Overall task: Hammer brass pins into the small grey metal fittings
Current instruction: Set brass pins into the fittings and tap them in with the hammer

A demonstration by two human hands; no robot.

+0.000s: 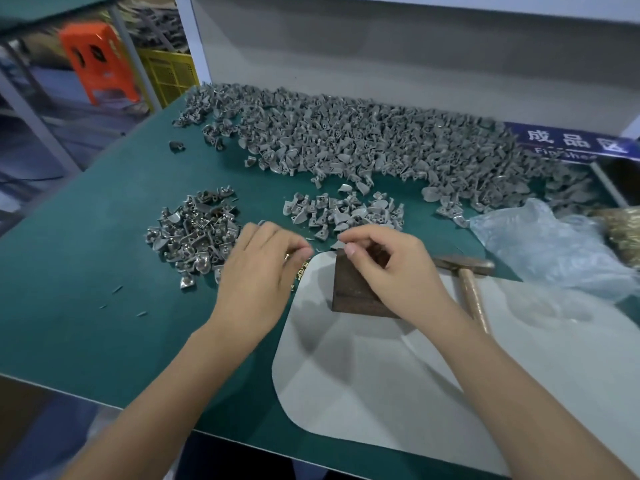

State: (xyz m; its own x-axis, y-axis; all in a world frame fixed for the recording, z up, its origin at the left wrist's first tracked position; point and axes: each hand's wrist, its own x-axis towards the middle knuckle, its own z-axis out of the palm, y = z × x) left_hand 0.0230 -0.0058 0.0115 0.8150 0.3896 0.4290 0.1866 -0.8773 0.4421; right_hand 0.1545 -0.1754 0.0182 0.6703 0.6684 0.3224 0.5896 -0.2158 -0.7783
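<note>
A dark metal block point(349, 289) stands on a grey mat point(381, 375) on the green bench. My right hand point(391, 268) rests over the block's top, its thumb and forefinger pinching a small grey fitting point(338, 244) at the block's far corner. My left hand point(263, 271) hovers just left of the block with fingers curled over loose brass pins point(300, 270); whether it holds one is hidden. A hammer point(467, 271) with a wooden handle lies on the bench right of my right hand, untouched.
A large heap of grey fittings point(363, 140) covers the back of the bench, with a smaller heap point(343, 213) before it and another pile point(197, 233) at the left. A clear plastic bag point(547, 244) and brass parts point(623, 230) lie at right. An orange stool point(97, 60) stands beyond.
</note>
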